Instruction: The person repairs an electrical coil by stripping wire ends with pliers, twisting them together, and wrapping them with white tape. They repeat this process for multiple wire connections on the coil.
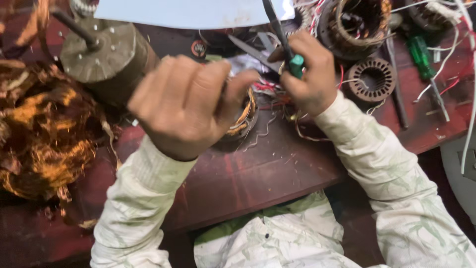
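Copper-wound stator (246, 111) under left hand (183, 106); right hand (307, 74) grips green-handled tool (296, 64)

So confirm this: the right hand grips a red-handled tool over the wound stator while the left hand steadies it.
Not quite. In the head view the right hand grips a green-handled tool, not a red one. The left hand does steady the wound stator.
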